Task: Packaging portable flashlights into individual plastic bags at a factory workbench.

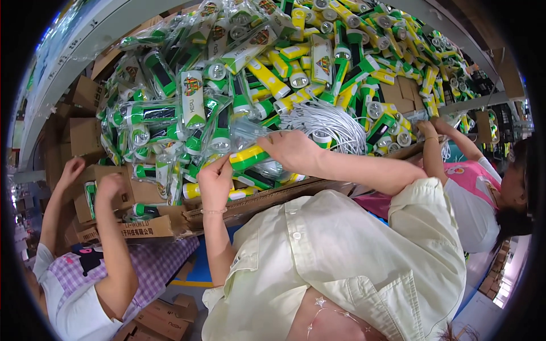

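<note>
A yellow and green flashlight (248, 156) lies between my two hands, over the near side of a large pile. My left hand (215, 181) grips its green end with thumb and fingers. At its other end, my right hand (289, 150) has its fingers closed, bent down over the yellow body; the fingertips are partly hidden. Clear plastic bags (243, 132) lie just beyond the hands. Right of them, beyond my right hand, rests a bundle of white cables (333, 126).
Green and yellow flashlights (267, 77) cover the work surface, with bagged ones (193, 99) on the left. A cardboard edge (267, 196) runs along my side. Co-workers' hands work at the left (112, 186) and the right (426, 129). An open carton (151, 227) stands left.
</note>
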